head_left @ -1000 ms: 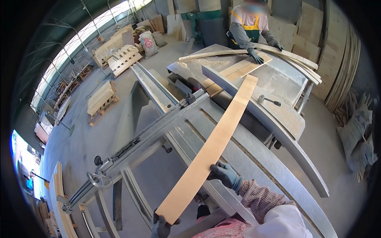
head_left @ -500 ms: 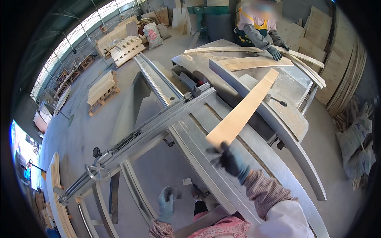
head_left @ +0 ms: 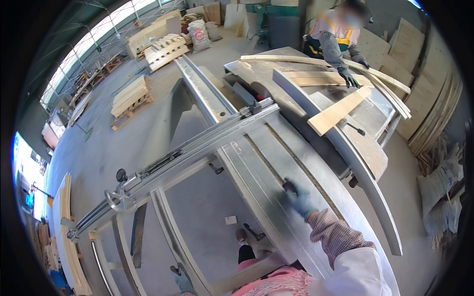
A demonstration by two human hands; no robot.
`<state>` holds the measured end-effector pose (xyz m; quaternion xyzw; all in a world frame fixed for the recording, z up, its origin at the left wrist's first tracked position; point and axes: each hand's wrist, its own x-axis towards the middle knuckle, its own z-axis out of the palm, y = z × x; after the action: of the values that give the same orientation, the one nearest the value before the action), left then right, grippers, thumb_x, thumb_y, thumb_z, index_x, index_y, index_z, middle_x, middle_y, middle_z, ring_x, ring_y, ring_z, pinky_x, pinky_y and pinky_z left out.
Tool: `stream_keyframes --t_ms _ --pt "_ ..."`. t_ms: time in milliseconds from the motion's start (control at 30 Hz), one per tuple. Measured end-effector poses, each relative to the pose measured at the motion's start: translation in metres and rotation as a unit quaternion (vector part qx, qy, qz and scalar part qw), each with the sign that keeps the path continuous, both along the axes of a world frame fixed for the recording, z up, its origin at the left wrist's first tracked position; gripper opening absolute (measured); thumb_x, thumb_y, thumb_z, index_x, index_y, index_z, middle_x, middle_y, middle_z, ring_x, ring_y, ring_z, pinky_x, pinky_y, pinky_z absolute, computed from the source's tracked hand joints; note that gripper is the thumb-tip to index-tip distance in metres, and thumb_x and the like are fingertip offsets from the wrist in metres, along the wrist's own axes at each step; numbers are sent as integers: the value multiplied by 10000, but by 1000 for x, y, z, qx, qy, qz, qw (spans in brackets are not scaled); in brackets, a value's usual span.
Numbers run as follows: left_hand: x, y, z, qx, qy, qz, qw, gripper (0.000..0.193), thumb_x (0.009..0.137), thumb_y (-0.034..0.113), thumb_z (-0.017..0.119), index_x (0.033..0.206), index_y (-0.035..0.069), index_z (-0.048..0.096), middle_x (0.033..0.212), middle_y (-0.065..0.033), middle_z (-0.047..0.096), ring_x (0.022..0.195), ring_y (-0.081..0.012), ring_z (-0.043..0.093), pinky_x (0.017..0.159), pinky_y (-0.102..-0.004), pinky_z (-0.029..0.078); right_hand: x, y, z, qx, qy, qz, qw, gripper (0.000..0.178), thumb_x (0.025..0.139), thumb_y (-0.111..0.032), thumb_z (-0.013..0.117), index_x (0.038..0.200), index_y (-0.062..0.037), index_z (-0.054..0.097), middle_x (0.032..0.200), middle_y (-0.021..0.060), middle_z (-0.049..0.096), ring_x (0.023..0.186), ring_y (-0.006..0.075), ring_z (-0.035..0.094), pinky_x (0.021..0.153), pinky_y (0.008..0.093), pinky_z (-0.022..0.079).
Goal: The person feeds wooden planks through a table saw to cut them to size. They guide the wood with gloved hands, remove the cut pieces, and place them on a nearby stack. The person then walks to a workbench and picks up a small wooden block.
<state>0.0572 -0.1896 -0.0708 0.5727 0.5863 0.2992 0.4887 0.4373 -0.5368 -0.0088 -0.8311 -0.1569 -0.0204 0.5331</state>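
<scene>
My right hand (head_left: pixel 297 198), in a grey-blue glove with dark fingertips, is over the grooved metal saw table (head_left: pixel 276 163). It holds no board, and motion smears its fingers. My left hand (head_left: pixel 183 281), gloved alike, hangs low beside a metal frame rail (head_left: pixel 175 241); its visible fingers are apart, with nothing seen in them. A pale wooden board (head_left: pixel 338 112) lies slanted across the curved-looking metal fence (head_left: pixel 340 140), apart from my right hand. A co-worker's gloved hand (head_left: pixel 349 79) is close to the board's far end.
Across the machine stands a co-worker (head_left: pixel 335 34), with long wooden strips (head_left: pixel 286 59) on the far table. A crosscut rail (head_left: pixel 197 153) with a handwheel (head_left: pixel 118 201) runs left. Stacked boards (head_left: pixel 132 101) rest on the floor; sacks (head_left: pixel 437 187) stand at right.
The board has slid away from me toward the co-worker, and my right hand has come off it and drawn back. My left hand has dropped lower and left. The view has shifted slightly.
</scene>
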Motion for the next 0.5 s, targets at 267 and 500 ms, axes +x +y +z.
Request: stream_keyframes --t_ms 267,500 --pt "-10 15 -37 -73 34 -47 996 609 859 552 502 1075 -15 558 874 -82 586 755 -189 555 652 -339 465 -49 -36 4 -315 -206 225 899 643 718 -281 644 1292 -126 400 1315 134 400 1246 338 340 1053 505 248" --pt "-5 14 -26 85 199 -55 975 543 906 466 461 905 -58 604 788 -183 626 726 -317 585 665 -403 458 -50 -36 5 -323 -202 225 897 631 733 -279 638 1296 -129 396 1329 128 397 1260 315 334 1064 495 240"
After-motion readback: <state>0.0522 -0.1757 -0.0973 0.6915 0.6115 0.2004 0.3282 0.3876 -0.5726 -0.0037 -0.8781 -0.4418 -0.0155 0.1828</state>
